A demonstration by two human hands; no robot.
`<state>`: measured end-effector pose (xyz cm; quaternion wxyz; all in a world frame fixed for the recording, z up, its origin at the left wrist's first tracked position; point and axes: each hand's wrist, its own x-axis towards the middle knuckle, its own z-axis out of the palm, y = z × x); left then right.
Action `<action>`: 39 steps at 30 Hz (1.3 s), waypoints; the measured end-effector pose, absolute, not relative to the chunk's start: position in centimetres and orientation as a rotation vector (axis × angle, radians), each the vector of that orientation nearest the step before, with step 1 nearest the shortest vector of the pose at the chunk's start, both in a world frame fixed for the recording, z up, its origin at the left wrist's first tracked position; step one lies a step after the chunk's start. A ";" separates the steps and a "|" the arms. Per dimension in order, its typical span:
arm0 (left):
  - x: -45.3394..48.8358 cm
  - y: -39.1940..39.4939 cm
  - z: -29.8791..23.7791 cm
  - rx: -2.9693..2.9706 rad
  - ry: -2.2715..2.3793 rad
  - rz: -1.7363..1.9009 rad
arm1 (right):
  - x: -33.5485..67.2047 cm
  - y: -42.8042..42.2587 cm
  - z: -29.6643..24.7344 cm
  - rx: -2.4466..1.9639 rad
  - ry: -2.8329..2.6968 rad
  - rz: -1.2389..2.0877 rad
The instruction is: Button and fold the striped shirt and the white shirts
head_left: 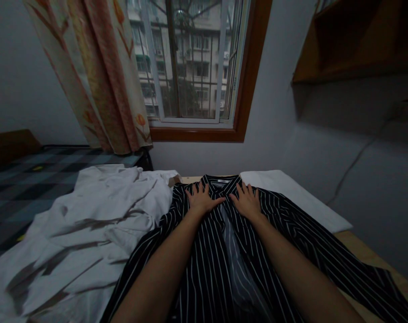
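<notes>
A black shirt with thin white stripes [209, 251] lies spread out, front up, with its collar at the far end and its front partly parted lower down. My left hand [202, 198] rests flat on the shirt just left of the collar, fingers spread. On the other side of the collar, my right hand [247, 200] lies palm down on the fabric, its fingers also apart. Neither hand grips the cloth. One sleeve stretches out toward the lower right; the other runs down the left side, partly behind my left forearm.
Crumpled white cloth [89, 233] is heaped to the left. A flat white item [291, 197] lies at the back right on the wooden surface [362, 251]. Farther left is a plaid-covered bed [19, 179]. A curtain [106, 80] hangs beside the window; a wooden shelf [355, 67] juts out upper right.
</notes>
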<state>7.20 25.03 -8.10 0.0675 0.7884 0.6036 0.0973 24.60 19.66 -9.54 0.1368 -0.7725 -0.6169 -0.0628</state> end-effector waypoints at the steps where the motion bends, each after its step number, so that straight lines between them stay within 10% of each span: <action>1: 7.2 25.0 -8.1 2.377 1.814 0.295 | 24.6 19.8 -9.6 -2.260 -1.813 -0.103; 11: 6.5 23.4 -7.2 2.390 1.856 1.130 | 24.2 21.5 -9.8 -2.415 -1.726 -0.074; 23: 6.9 24.0 -7.8 2.739 1.385 0.360 | 23.3 17.4 -7.4 -2.118 -2.025 0.023; 39: 6.7 19.8 -4.5 2.756 1.500 0.397 | 23.0 -9.3 -4.8 -1.734 -2.261 0.906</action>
